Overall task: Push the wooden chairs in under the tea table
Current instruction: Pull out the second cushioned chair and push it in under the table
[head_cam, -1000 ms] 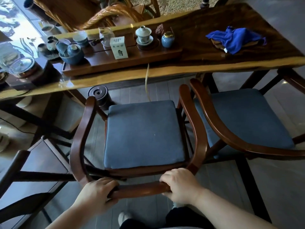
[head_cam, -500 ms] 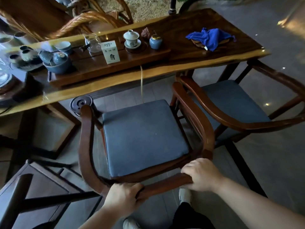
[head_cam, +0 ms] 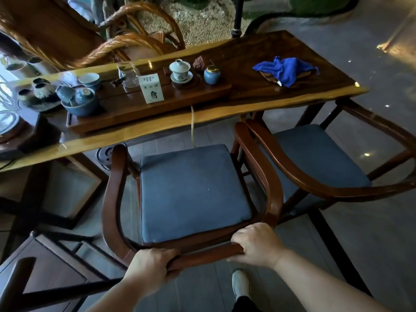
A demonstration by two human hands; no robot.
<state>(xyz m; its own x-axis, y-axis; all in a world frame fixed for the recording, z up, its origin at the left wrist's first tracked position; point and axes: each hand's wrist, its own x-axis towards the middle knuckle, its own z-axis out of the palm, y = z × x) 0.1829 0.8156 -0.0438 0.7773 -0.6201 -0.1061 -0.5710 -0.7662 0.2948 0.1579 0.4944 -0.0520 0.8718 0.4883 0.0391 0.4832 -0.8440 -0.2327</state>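
While my left hand (head_cam: 151, 265) and right hand (head_cam: 255, 244) clamp its curved back rail, the wooden armchair (head_cam: 193, 194) stands just short of the tea table (head_cam: 225, 111); it looks heavy, rigid.

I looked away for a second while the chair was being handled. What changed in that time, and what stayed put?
The chair has swung: its back, in both hands, has shifted right and its arm now sits closer to the second chair. The left hand and right hand keep their grip on the back rail. The tea things and blue cloth on the table lie as before.
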